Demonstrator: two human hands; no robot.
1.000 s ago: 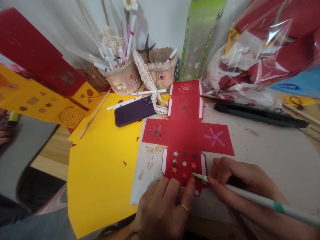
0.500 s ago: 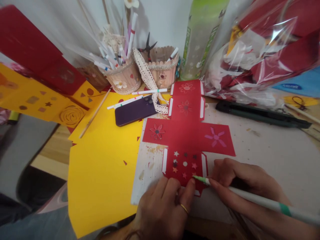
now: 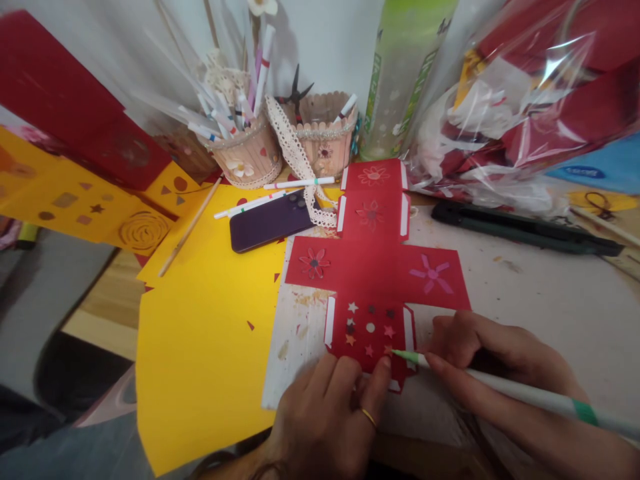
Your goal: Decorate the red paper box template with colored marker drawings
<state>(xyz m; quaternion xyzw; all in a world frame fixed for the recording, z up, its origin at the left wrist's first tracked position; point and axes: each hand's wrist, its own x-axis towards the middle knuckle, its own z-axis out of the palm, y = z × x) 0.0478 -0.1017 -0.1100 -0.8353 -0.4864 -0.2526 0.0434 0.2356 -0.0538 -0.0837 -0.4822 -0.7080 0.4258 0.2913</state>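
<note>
A red paper cross-shaped cutout (image 3: 373, 260) lies flat, bearing several flower designs and small stars and dots on its nearest panel. White strips line several of its side tabs. My left hand (image 3: 325, 413), with a ring on one finger, is curled over the near edge and holds the cutout down. In my right hand (image 3: 500, 373) is a white marker pen (image 3: 520, 392) with a green band and a pale green tip. That tip is by a small star at the panel's lower right, close to a left fingertip; whether it touches is unclear.
Yellow paper (image 3: 205, 347) and a dark phone (image 3: 273, 221) lie to the left. Behind stand two pen holders (image 3: 253, 153), lace trim (image 3: 293, 140) and a greenish bottle (image 3: 400, 80). A black utility knife (image 3: 520, 230) and a plastic bag (image 3: 540, 100) are on the right.
The marker's tip has shifted slightly right, away from the star, and my right hand has moved a little right with it. My left hand and the cutout look the same.
</note>
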